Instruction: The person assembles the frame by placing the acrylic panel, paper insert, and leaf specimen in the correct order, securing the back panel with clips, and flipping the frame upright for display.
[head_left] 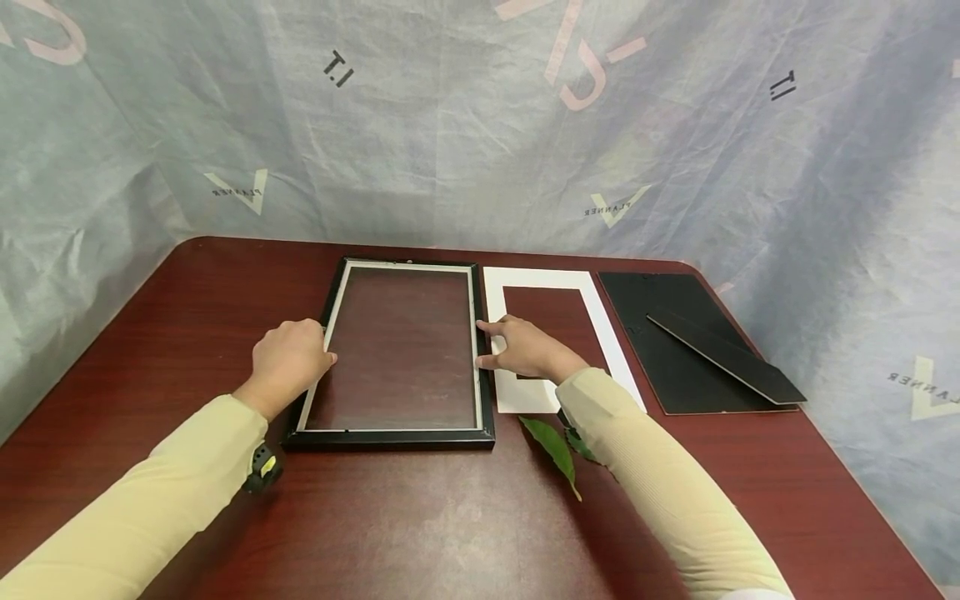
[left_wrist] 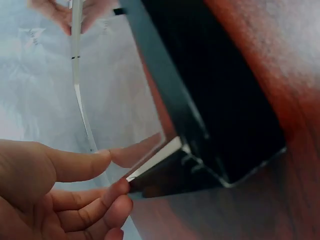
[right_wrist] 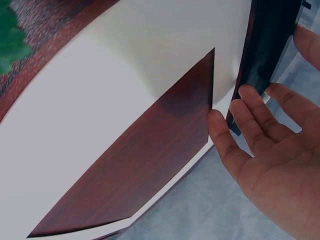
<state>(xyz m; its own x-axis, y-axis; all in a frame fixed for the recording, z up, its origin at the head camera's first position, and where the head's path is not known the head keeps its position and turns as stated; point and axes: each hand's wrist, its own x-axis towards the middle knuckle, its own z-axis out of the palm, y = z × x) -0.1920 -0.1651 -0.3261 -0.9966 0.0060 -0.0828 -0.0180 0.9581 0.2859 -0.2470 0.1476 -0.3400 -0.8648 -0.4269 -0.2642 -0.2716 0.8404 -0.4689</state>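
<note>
A black picture frame [head_left: 390,437] with a pale inner liner lies on the table, a clear pane [head_left: 405,350] inside it. My left hand [head_left: 288,362] grips the frame's left side. Its thumb [left_wrist: 82,166] reaches over onto the pane, which mirrors it, and its other fingers curl at the outer edge. At the right side, my right hand [head_left: 525,346] touches the frame with thumb and fingers spread, fingertips [right_wrist: 247,92] against the black side. That hand is above a white mat [head_left: 615,350] with a rectangular window, lying beside the frame.
A black backing board [head_left: 637,287] with a raised easel leg [head_left: 727,354] lies at the right. Green leaves, one a long leaf [head_left: 553,446], lie below the mat, partly under my right forearm. A grey printed cloth [head_left: 450,125] hangs behind the dark red table [head_left: 375,525].
</note>
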